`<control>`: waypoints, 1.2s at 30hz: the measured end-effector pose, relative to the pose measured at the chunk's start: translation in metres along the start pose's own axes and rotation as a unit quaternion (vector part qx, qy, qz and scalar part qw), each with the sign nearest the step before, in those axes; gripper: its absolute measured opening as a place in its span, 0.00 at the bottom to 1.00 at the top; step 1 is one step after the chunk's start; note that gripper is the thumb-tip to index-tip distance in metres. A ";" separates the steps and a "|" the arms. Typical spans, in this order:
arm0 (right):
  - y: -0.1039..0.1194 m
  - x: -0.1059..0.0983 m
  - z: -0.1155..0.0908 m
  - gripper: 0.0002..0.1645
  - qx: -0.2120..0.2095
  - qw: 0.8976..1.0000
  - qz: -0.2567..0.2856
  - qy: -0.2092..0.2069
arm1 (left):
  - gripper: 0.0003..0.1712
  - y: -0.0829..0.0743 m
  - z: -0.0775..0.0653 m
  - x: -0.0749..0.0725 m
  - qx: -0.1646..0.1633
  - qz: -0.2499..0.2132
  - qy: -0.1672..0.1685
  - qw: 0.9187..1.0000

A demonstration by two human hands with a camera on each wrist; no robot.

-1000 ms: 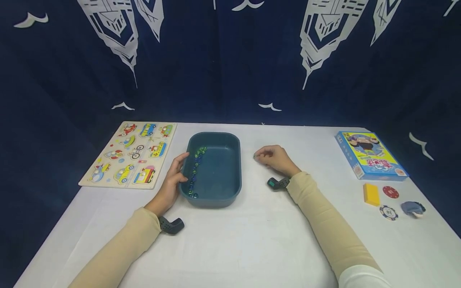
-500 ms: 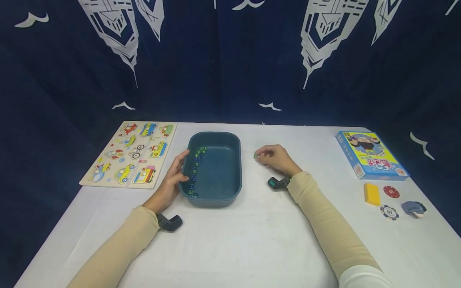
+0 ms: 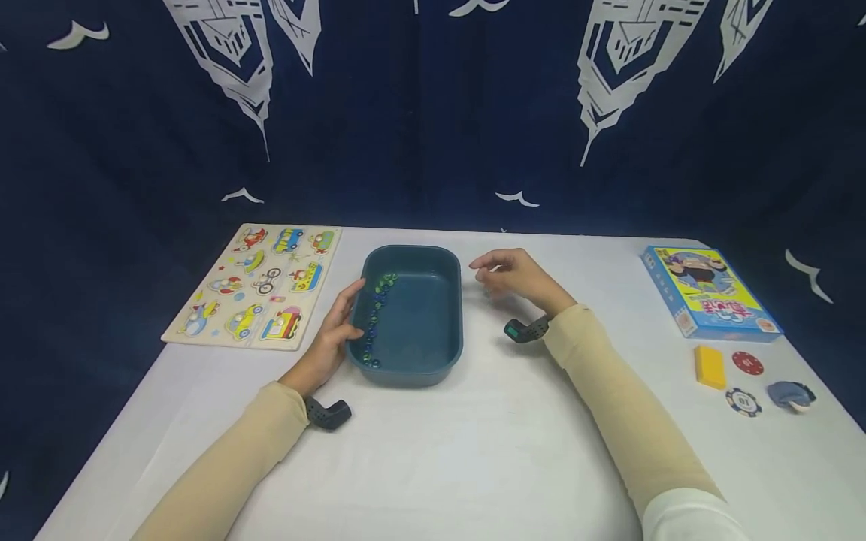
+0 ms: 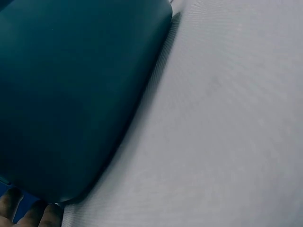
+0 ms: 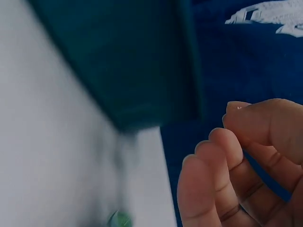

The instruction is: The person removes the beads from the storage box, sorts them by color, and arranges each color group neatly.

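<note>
A dark teal plastic tub (image 3: 429, 323) stands on the table, with a row of green and blue marbles (image 3: 373, 330) along the left of its floor. My left hand (image 3: 328, 342) holds the tub's left rim, thumb over the edge. In the left wrist view the tub's outer wall (image 4: 80, 94) fills the upper left, with several fingertips (image 4: 32, 215) at its corner. My right hand (image 3: 517, 276) hovers right of the tub, fingers loosely bent, with nothing visible in its grasp. Below it, in the right wrist view, is a green marble (image 5: 120, 220), partly cut off by the frame.
A wooden vehicle puzzle board (image 3: 253, 289) lies left of the tub. At the right are a blue and yellow box (image 3: 710, 293), a yellow block (image 3: 710, 367), a red chip (image 3: 747, 363), a white-and-dark chip (image 3: 743, 402) and a small grey-blue object (image 3: 790, 395).
My right hand, which pinched a green marble at its fingertips, has risen off the table and moved slightly away from me. The left hand keeps hold of the tub; the head view has shifted slightly.
</note>
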State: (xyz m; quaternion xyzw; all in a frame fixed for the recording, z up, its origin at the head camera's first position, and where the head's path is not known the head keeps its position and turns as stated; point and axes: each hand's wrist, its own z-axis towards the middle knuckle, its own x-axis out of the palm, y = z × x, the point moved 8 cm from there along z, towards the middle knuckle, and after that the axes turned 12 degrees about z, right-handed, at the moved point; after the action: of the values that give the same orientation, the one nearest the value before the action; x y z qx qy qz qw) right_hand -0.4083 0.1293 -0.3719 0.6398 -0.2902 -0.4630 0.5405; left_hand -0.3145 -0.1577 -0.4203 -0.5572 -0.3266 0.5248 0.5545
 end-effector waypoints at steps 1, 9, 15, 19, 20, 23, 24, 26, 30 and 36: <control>0.008 0.004 0.002 0.21 -0.008 1.000 0.004 0.008 | 0.52 0.000 0.000 0.000 0.002 0.001 0.001 1.000; 0.056 0.038 0.024 0.20 -0.038 0.997 0.010 0.064 | 0.53 -0.002 0.000 0.000 0.002 0.003 0.005 1.000; 0.070 0.065 0.048 0.18 -0.033 0.994 -0.002 0.102 | 0.52 -0.002 0.000 -0.001 0.003 0.004 0.002 1.000; 0.070 0.081 0.062 0.19 -0.020 0.993 -0.002 0.116 | 0.52 -0.001 0.001 0.000 0.007 0.004 0.008 1.000; 0.068 0.085 0.065 0.19 -0.015 0.993 -0.001 0.118 | 0.52 -0.001 0.001 0.000 0.007 0.003 0.009 1.000; 0.063 0.096 0.072 0.20 -0.001 0.992 0.000 0.126 | 0.52 -0.001 0.001 0.000 0.010 0.006 0.014 1.000; 0.062 0.099 0.074 0.20 0.005 0.992 0.000 0.127 | 0.52 0.000 0.002 0.000 0.010 0.006 0.015 1.000; 0.058 0.105 0.078 0.20 0.020 0.991 0.000 0.130 | 0.52 -0.001 0.002 0.000 0.010 0.008 0.017 1.000; 0.050 0.114 0.084 0.19 0.055 0.990 -0.001 0.127 | 0.52 -0.002 0.001 0.000 0.005 0.011 0.019 1.000; 0.037 0.121 0.088 0.19 0.101 0.987 -0.035 0.117 | 0.52 -0.004 0.000 0.002 0.006 0.004 0.018 1.000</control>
State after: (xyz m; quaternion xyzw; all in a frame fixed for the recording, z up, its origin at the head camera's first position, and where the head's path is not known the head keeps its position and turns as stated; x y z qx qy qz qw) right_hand -0.4347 -0.0224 -0.3691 0.7503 -0.2476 -0.3725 0.4868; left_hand -0.3128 -0.1550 -0.4169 -0.5646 -0.3107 0.5189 0.5616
